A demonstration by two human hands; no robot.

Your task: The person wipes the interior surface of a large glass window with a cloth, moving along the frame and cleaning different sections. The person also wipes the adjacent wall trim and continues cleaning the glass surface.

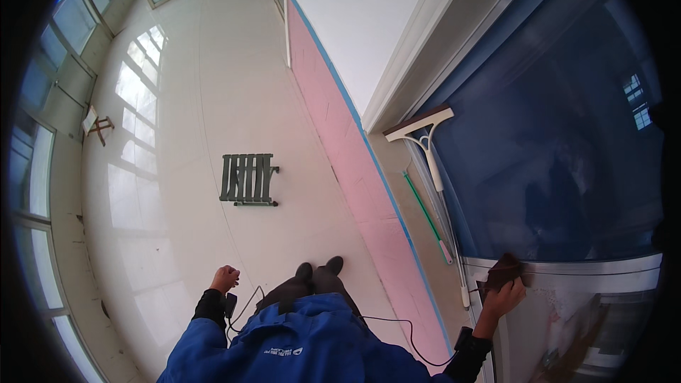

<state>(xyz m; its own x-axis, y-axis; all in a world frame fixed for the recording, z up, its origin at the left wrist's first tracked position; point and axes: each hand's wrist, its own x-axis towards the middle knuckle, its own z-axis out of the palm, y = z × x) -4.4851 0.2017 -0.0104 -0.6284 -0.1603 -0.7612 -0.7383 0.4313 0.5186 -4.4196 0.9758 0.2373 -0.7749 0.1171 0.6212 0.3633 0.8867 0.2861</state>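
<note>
My right hand (505,298) grips a dark brown cloth (502,272) against the silver window frame (596,268). Above the cloth in the picture spreads a dark blue, reflective pane (542,149); on the frame's other side is a pane of clearer glass (577,330). My left hand (226,278) hangs out over the floor with its fingers curled, and nothing shows in it. A long-handled squeegee (433,167) with a cream head leans on the sill beside the window. Next to it lies a thin green stick (423,201) with a pink grip.
On the pale tiled floor (186,223) stands a folding stool (247,178) with dark green straps. A small wooden folding stool (98,125) is by the left windows. Pink wall panelling (340,138) with blue edging runs below the sill. Cables (393,320) hang around my body.
</note>
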